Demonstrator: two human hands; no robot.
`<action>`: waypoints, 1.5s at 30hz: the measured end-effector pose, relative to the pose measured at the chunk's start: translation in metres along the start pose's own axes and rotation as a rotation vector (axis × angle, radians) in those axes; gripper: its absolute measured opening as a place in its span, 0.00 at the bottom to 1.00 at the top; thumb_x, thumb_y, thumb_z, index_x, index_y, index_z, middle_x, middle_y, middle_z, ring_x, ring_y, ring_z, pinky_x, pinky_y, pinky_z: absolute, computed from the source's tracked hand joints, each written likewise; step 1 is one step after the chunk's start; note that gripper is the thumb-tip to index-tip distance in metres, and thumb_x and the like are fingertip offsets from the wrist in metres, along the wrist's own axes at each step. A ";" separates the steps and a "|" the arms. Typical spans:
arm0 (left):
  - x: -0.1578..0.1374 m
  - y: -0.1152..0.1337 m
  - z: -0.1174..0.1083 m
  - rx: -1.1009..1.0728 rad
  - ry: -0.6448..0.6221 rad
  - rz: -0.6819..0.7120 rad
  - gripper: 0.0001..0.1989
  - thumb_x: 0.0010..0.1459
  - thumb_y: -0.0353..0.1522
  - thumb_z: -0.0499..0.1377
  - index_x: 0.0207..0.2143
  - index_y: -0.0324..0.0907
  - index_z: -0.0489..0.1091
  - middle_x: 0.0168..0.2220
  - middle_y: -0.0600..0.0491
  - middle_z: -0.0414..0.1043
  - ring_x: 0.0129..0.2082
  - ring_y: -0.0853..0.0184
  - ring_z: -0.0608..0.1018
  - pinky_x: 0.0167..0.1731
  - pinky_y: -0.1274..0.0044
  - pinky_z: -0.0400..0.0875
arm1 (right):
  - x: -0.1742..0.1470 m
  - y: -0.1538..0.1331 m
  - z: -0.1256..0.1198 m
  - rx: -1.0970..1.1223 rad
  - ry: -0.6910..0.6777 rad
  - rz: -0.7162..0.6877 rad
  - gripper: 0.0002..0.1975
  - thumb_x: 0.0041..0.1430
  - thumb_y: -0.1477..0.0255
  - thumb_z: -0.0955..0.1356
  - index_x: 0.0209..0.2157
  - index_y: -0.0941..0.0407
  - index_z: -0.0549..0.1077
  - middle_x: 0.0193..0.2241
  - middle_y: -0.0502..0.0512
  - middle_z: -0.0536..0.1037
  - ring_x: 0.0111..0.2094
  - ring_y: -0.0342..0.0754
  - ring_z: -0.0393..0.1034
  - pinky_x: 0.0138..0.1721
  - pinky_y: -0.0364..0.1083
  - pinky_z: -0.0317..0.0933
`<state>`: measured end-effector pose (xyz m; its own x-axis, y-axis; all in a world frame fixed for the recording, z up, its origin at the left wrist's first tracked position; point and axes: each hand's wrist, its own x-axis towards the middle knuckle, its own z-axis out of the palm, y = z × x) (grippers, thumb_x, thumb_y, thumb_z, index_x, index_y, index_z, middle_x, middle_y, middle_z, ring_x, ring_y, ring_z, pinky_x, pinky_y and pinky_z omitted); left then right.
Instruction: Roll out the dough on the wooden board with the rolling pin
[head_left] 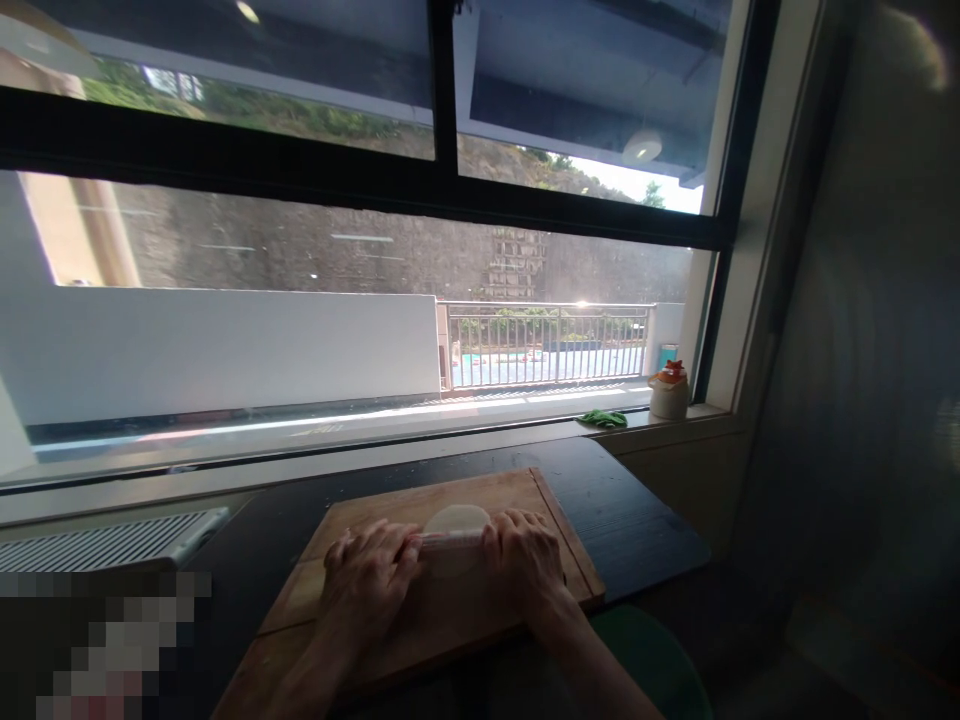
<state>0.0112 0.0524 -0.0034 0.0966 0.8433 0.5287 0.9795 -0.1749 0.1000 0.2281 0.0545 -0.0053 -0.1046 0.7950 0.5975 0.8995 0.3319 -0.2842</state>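
Observation:
A pale round of dough [457, 520] lies on a wooden board [450, 650]. Across the dough runs a thin, light-coloured rolling pin [452, 540]. My left hand [373, 570] is closed over its left end, fingers curled down toward the board. Its right end sits under my right hand [525, 555], which is bent around it the same way. Both ends of the pin are hidden by the hands, and only its middle stretch shows.
The board rests on a dark table [622, 510] under a wide window. On the sill are a crumpled green cloth [604, 418] and a white jar [668, 398] with a reddish top. A green stool [649, 665] stands below right; a ridged white rack [112, 540] is at left.

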 end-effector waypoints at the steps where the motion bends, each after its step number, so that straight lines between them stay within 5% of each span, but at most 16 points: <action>1: -0.001 0.001 0.000 0.003 0.004 -0.001 0.18 0.63 0.41 0.44 0.47 0.51 0.71 0.49 0.54 0.72 0.55 0.59 0.66 0.56 0.62 0.47 | -0.004 0.000 0.000 0.011 0.017 0.000 0.16 0.65 0.66 0.56 0.34 0.54 0.72 0.35 0.53 0.76 0.40 0.48 0.67 0.46 0.47 0.53; 15: 0.073 0.008 0.015 0.075 -0.302 -0.135 0.20 0.61 0.42 0.45 0.39 0.43 0.74 0.39 0.46 0.76 0.42 0.58 0.74 0.47 0.65 0.59 | 0.069 0.010 0.011 -0.086 -0.255 0.190 0.21 0.63 0.63 0.56 0.31 0.56 0.76 0.32 0.60 0.79 0.34 0.51 0.73 0.36 0.47 0.60; 21: 0.037 0.006 0.011 0.054 -0.113 -0.029 0.18 0.62 0.39 0.45 0.40 0.46 0.73 0.43 0.50 0.75 0.46 0.59 0.71 0.51 0.65 0.55 | 0.031 0.002 0.001 -0.079 -0.194 0.123 0.23 0.66 0.64 0.53 0.31 0.56 0.74 0.33 0.59 0.78 0.36 0.50 0.71 0.40 0.48 0.57; 27: -0.006 0.000 0.007 0.071 0.029 0.060 0.20 0.63 0.39 0.44 0.52 0.47 0.67 0.51 0.50 0.70 0.56 0.58 0.63 0.58 0.62 0.42 | -0.014 -0.004 -0.008 0.023 -0.025 0.000 0.13 0.64 0.65 0.58 0.39 0.53 0.71 0.41 0.54 0.75 0.46 0.48 0.65 0.51 0.47 0.51; 35: 0.038 -0.013 0.022 0.074 -0.152 0.116 0.19 0.62 0.36 0.44 0.50 0.46 0.69 0.49 0.49 0.71 0.51 0.60 0.68 0.55 0.65 0.51 | 0.030 0.005 0.002 -0.057 -0.127 0.103 0.20 0.65 0.63 0.55 0.33 0.55 0.74 0.36 0.57 0.77 0.41 0.50 0.69 0.50 0.50 0.52; 40: 0.073 -0.002 0.016 0.095 -0.302 0.070 0.20 0.62 0.35 0.42 0.44 0.42 0.71 0.42 0.45 0.73 0.41 0.60 0.73 0.43 0.68 0.62 | 0.070 0.014 0.006 -0.081 -0.271 0.189 0.19 0.63 0.64 0.57 0.31 0.56 0.76 0.33 0.58 0.78 0.37 0.50 0.71 0.40 0.47 0.58; 45: 0.055 0.002 0.008 0.050 -0.204 0.048 0.17 0.61 0.37 0.46 0.40 0.47 0.73 0.42 0.49 0.74 0.45 0.59 0.71 0.47 0.66 0.59 | 0.049 0.009 -0.002 -0.081 -0.249 0.154 0.20 0.64 0.64 0.56 0.31 0.56 0.75 0.35 0.59 0.78 0.39 0.50 0.70 0.44 0.48 0.56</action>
<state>0.0194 0.1024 0.0187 0.1723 0.9210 0.3494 0.9800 -0.1961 0.0338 0.2319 0.0959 0.0226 -0.0558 0.9363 0.3468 0.9427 0.1638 -0.2908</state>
